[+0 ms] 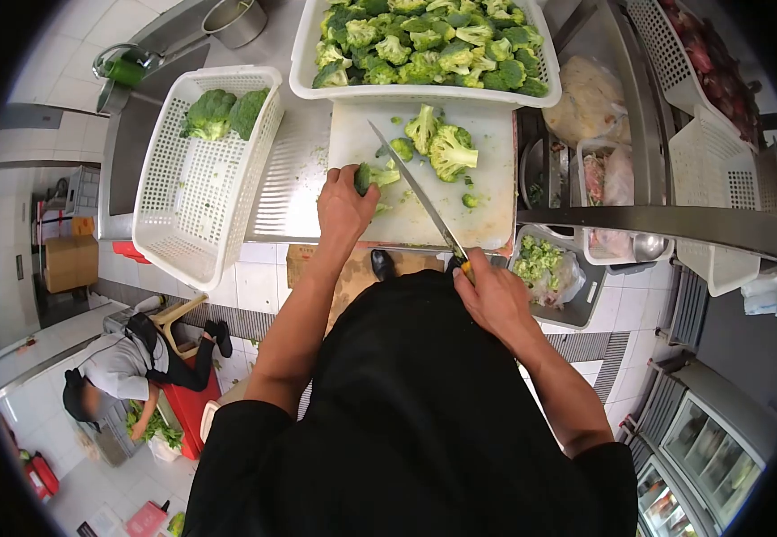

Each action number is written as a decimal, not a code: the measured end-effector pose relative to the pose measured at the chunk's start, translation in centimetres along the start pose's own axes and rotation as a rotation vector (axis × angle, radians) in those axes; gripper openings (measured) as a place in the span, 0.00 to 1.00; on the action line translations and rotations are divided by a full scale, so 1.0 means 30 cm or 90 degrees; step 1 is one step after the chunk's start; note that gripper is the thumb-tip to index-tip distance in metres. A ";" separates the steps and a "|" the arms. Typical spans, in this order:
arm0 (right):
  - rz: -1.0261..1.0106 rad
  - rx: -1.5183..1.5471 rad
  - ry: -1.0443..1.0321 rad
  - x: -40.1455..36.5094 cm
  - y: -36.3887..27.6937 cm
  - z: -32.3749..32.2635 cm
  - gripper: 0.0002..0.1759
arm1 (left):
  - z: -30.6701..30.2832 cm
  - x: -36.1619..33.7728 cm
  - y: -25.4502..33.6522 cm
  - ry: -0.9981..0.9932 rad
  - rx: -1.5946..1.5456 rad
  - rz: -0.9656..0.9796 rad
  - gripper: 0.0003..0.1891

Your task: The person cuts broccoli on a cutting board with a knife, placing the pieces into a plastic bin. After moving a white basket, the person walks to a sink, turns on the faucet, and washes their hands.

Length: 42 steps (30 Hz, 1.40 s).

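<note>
My right hand is closed around the handle of a long kitchen knife. Its blade slants up and left over the white cutting board. At the board's left edge, my left hand has its fingers curled round a piece of broccoli, left of the blade. Larger cut broccoli pieces lie on the board to the right of the blade. Small green bits are scattered round them, one floret among them.
Behind the board stands a white basket heaped with florets. A perforated basket at left holds two broccoli heads. Low at right, a grey tub contains trimmings. A metal bar crosses the right side. Another person sits at lower left handling greens.
</note>
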State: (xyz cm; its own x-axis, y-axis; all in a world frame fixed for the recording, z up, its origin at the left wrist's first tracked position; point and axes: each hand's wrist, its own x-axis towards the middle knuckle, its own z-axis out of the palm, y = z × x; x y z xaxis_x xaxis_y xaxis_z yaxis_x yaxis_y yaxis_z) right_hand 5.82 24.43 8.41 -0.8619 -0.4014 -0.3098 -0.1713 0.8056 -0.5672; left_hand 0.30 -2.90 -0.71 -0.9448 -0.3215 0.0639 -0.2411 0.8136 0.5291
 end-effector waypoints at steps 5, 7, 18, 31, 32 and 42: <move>-0.031 -0.040 -0.080 0.092 0.102 0.077 0.15 | -0.006 0.016 -0.008 -0.003 -0.009 -0.023 0.24; -0.004 -0.044 -0.103 0.083 0.098 0.057 0.15 | -0.018 0.023 -0.035 -0.026 -0.040 0.028 0.21; 0.071 -0.051 -0.159 -0.034 0.043 -0.116 0.15 | -0.039 0.081 -0.114 -0.074 -0.187 0.134 0.16; 0.026 -0.086 -0.130 -0.071 0.054 -0.113 0.14 | -0.093 0.093 -0.055 -0.156 -0.130 0.169 0.22; 0.023 -0.092 -0.122 -0.070 0.045 -0.117 0.14 | -0.098 0.092 -0.047 -0.179 -0.117 0.136 0.22; -0.001 -0.125 -0.098 -0.067 0.027 -0.148 0.13 | -0.086 0.077 -0.070 -0.117 -0.120 0.204 0.21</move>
State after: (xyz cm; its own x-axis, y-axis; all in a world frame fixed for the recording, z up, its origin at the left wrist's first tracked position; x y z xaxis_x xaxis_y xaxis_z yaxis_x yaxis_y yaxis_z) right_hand 5.29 27.84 11.96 -0.7814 -0.4524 -0.4298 -0.2756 0.8682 -0.4127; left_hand -0.79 -6.60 0.51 -0.9934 0.0401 0.1079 0.1013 0.7497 0.6540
